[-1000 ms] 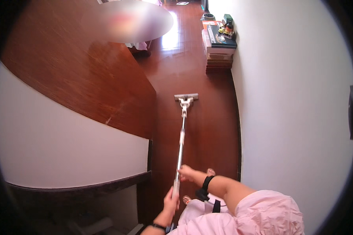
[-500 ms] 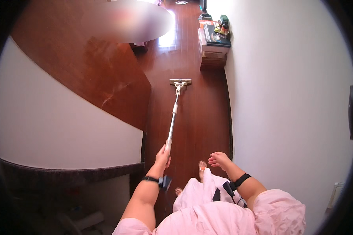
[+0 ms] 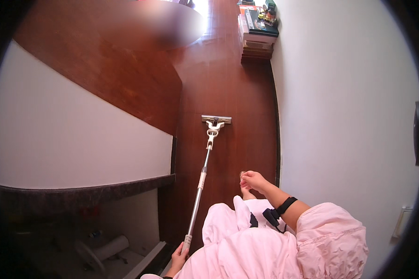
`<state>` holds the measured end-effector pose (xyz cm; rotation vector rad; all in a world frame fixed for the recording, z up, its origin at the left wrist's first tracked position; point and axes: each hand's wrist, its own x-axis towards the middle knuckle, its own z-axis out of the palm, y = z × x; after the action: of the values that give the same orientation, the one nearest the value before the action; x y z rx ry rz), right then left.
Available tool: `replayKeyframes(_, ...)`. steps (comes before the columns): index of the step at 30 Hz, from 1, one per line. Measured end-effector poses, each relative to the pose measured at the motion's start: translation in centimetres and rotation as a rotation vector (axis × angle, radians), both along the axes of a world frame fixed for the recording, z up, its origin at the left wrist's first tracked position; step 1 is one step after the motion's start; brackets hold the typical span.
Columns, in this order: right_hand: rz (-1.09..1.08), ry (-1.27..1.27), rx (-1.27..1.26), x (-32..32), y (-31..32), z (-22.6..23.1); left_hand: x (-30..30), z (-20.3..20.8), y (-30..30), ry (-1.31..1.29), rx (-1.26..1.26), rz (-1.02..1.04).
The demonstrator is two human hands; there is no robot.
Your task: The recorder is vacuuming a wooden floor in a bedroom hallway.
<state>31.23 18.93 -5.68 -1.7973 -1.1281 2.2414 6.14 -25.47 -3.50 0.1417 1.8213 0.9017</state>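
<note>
— Left hand?
— Low at the near edge, just left of centre, fingers curled shut in a grip, forearm almost out of view.
— And the right hand?
— Farther out, right of centre, free, fingers loosely bent and pointing left. Forearm bare, angled back to the near right, dark strap at the wrist, pink sleeve bunched above the elbow.

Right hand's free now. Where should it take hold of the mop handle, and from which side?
Take the mop handle at its white collar, well above the left hand at the butt end. Come from the right: the right hand hangs on that side, and the shaft leans away toward the mop head.
</note>
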Motion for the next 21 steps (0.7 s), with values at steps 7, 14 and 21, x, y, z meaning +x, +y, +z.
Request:
replayKeyframes(7,0.008,-0.068,0.06,1.9,2.4,1.1,-0.4,-1.7,22.3,-0.123,-0.002,-0.075)
replayKeyframes(14,-0.089,-0.091,0.165,5.1,3.5,2.1,-2.0,-4.4,44.1,-0.2,0.104,-0.13)
replayKeyframes(21,-0.178,-0.036,0.19,6.4,2.6,3.3,-2.6,-3.8,38.1,-0.109,0.065,-0.191)
